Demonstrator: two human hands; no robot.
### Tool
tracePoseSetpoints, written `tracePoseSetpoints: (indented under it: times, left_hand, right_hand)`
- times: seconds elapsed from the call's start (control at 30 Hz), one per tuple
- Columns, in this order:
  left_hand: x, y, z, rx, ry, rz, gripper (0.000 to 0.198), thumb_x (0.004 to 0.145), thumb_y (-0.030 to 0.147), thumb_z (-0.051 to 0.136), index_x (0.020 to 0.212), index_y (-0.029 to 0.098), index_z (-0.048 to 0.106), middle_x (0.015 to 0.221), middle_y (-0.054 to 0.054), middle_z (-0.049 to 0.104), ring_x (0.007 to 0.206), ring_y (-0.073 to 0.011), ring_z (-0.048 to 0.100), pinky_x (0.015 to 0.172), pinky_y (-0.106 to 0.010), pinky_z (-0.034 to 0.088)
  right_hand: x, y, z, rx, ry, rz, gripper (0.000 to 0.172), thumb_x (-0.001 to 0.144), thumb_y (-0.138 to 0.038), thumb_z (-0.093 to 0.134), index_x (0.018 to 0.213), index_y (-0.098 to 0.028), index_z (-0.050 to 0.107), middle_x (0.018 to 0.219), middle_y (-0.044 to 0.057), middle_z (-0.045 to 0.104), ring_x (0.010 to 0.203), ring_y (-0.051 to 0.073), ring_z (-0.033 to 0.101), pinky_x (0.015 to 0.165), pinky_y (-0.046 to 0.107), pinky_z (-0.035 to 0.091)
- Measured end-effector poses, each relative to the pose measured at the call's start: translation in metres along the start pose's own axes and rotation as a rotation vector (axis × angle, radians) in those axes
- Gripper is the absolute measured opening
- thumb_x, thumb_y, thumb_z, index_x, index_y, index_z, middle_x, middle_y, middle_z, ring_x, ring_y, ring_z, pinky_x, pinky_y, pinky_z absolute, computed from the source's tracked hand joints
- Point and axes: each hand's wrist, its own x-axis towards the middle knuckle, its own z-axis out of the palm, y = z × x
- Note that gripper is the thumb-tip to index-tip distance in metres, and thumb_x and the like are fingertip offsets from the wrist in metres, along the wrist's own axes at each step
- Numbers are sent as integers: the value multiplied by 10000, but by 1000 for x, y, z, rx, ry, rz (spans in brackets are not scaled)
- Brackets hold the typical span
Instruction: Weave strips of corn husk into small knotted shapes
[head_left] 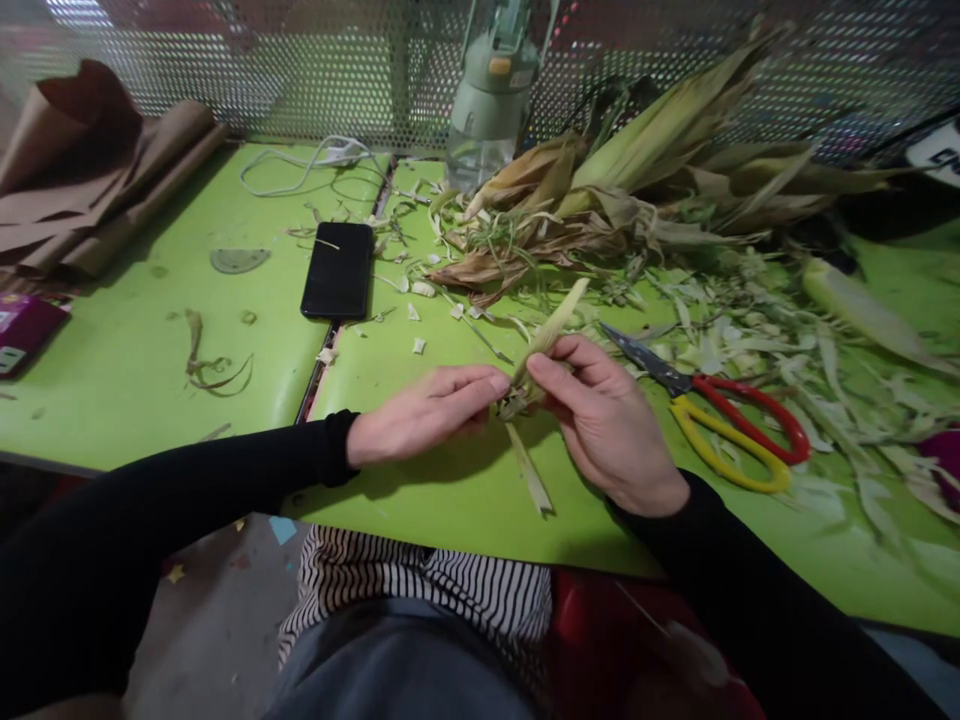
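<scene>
Both hands meet over the green table (135, 370) on a narrow strip of corn husk (551, 330). My left hand (420, 412) pinches its lower end with fingertips pressed together. My right hand (600, 415) grips the strip from the right, fingers curled round it. The strip's pale tip sticks up and away from me, and a loose husk strip (529, 470) lies on the table just below the hands. Red-and-yellow-handled scissors (712, 405) lie right of my right hand, blades pointing left.
A heap of corn husks (637, 170) and cut scraps (810, 350) fill the back right. A black phone (339, 270) lies left of centre, a white cable (300, 165) behind it, a green bottle (491, 90) at the mesh wall, brown paper (90, 170) far left.
</scene>
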Motion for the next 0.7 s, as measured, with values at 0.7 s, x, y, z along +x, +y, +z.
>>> tracePoseSetpoints:
  times: [0.7]
  left_hand:
    - [-6,5,2,-31,9,-34,387,1007,431,409,786,150,556,677,34,482,568,-69,373,528,-216,304]
  right_hand:
    - [4,-19,-19,-752,126,-282,441,947,-468,578,1336,-294,464,1055,62,611,634,142,580,538,300,478]
